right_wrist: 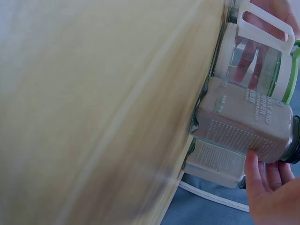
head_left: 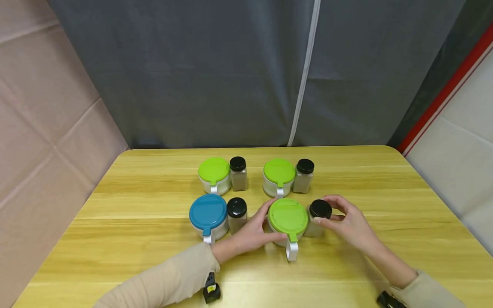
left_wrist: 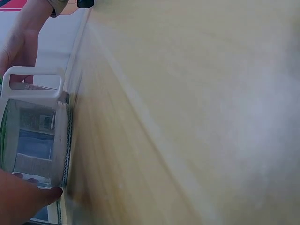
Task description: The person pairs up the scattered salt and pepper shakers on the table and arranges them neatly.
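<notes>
My left hand [head_left: 250, 235] grips the front-right clear jar with a green lid [head_left: 288, 216], thumb on its near side and fingers reaching round its far left. The jar's white handle [head_left: 292, 251] points toward me. Right beside it stands a square spice bottle with a black cap [head_left: 320, 208]; my right hand [head_left: 353, 224] pinches it between thumb and fingers. In the right wrist view, the bottle [right_wrist: 243, 119] shows white print and grey-brown contents, upright on the table and close against the jar. The left wrist view shows the jar's clear body [left_wrist: 35, 145] and the left thumb [left_wrist: 26, 199].
Left of these stand a blue-lidded jar [head_left: 208, 212] and a black-capped bottle [head_left: 236, 208]. Behind are two green-lidded jars [head_left: 214, 170] [head_left: 279, 172], each with a black-capped bottle [head_left: 238, 171] [head_left: 303, 175] at its right. A grey curtain [head_left: 192, 77] hangs behind the wooden table [head_left: 127, 205].
</notes>
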Motion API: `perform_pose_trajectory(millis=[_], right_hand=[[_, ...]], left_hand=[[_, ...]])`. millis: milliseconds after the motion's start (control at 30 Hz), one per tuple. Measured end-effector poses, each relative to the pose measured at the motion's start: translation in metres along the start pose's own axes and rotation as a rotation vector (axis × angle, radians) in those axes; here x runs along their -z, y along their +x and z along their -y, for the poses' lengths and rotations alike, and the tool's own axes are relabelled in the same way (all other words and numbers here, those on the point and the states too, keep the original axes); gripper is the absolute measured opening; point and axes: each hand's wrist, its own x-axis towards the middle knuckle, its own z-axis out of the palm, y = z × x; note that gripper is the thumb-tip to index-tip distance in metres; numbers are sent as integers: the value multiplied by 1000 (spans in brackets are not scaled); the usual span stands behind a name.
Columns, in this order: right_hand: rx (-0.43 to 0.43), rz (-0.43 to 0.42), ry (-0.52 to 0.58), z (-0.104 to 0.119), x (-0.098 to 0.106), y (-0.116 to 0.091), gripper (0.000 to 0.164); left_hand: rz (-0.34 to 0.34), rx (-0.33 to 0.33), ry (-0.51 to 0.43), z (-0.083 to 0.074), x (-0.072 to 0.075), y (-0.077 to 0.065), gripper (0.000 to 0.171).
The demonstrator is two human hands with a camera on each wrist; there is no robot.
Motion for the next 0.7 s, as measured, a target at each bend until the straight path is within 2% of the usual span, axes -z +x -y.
perform_pose_trajectory(millis=[100, 167, 400, 533, 700], right_hand=[[2, 2, -1, 0, 0, 0, 49], [3, 1, -3, -1, 0, 1, 49], [17, -1, -5, -1, 0, 2, 48], [30, 11, -13, -1, 1, 2, 48], [78, 54, -64, 1, 8, 0, 48]], left_hand=[[0, 6, -13, -9, 1, -2, 81], [-1, 7, -20, -10, 1, -2, 81], [-10, -3, -9, 10, -1, 5, 84], [-29, -6, 59, 14, -4, 4, 89], [-60, -39, 192, 4, -7, -9, 96]])
